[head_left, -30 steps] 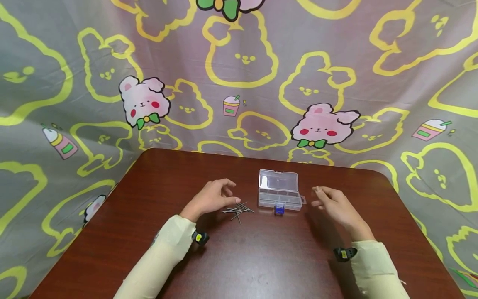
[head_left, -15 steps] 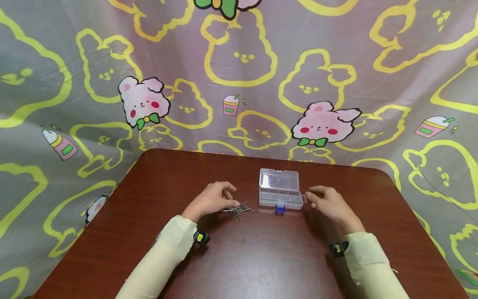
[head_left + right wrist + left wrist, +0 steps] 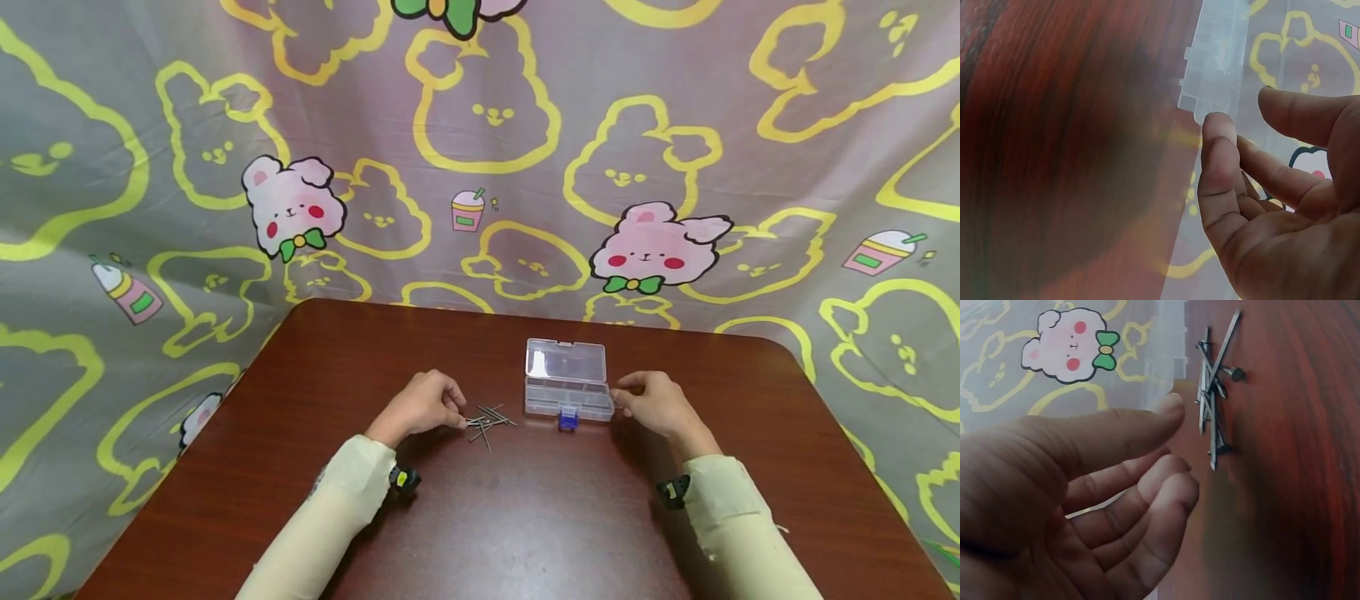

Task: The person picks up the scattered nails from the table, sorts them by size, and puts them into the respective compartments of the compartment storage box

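A loose pile of steel nails (image 3: pixel 491 417) lies on the brown table. My left hand (image 3: pixel 423 407) hovers at the left side of the pile; in the left wrist view its thumb and bent fingers stand apart, with no nail between them. To the right of the nails is a clear plastic compartment box (image 3: pixel 543 407), its lid (image 3: pixel 566 362) raised at the back. A small blue piece (image 3: pixel 567 419) sits at the front of the box. At the box's right end is my right hand (image 3: pixel 658 407), fingertips at the end wall; its thumb is apart from the fingers in the right wrist view.
The brown tabletop (image 3: pixel 480 508) has rounded far corners. Behind it hangs a grey curtain (image 3: pixel 517 192) printed with cartoon rabbits. Both wrists carry small black cameras on straps.
My right hand has moved left to the box's right end. My left hand has drawn slightly left and its thumb has come closer to the fingers. The nails and box stay put.
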The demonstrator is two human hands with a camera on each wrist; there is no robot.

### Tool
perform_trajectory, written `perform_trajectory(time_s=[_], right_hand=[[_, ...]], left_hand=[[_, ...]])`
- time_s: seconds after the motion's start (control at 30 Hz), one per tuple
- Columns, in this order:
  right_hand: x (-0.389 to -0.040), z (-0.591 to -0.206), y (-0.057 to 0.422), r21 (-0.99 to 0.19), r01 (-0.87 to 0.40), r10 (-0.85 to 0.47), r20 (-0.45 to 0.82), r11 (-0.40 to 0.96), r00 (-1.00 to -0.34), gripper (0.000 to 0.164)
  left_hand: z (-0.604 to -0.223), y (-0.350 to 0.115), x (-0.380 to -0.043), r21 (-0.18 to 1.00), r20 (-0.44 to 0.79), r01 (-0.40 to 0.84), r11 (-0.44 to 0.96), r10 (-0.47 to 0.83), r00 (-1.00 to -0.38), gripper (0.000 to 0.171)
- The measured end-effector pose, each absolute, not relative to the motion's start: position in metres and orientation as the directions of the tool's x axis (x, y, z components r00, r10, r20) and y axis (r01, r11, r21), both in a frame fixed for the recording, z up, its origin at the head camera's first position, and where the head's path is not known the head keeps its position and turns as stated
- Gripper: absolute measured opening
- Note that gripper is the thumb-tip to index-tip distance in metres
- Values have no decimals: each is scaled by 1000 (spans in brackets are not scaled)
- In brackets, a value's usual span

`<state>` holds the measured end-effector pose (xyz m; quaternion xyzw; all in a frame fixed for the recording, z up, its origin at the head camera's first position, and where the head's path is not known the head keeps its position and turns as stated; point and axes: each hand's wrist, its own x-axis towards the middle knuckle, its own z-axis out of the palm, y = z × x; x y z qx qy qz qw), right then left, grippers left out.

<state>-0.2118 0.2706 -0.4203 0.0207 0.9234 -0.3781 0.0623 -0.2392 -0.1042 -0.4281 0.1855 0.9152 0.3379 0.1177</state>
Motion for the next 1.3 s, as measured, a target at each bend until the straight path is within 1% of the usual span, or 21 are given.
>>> perform_trajectory(time_s=[0.33, 0.6, 1.0, 1.3], right_hand=[[-212, -429, 269, -693, 107, 21, -132, 713, -991, 32], [-212, -432, 267, -731, 139, 41, -151, 668, -988, 30], [-213, -432, 267, -720, 178, 69, -178, 671, -982, 31], [-215, -434, 267, -715, 158, 51, -168, 681, -984, 31]], left_hand=[[-435, -104, -239, 553, -82, 288, 782, 394, -915, 20], [-437, -103, -241, 518, -86, 300, 801, 398, -913, 21], [-438, -107, -240, 541, -90, 303, 784, 412, -907, 19], [-436, -111, -241, 575, -104, 269, 772, 396, -913, 17]])
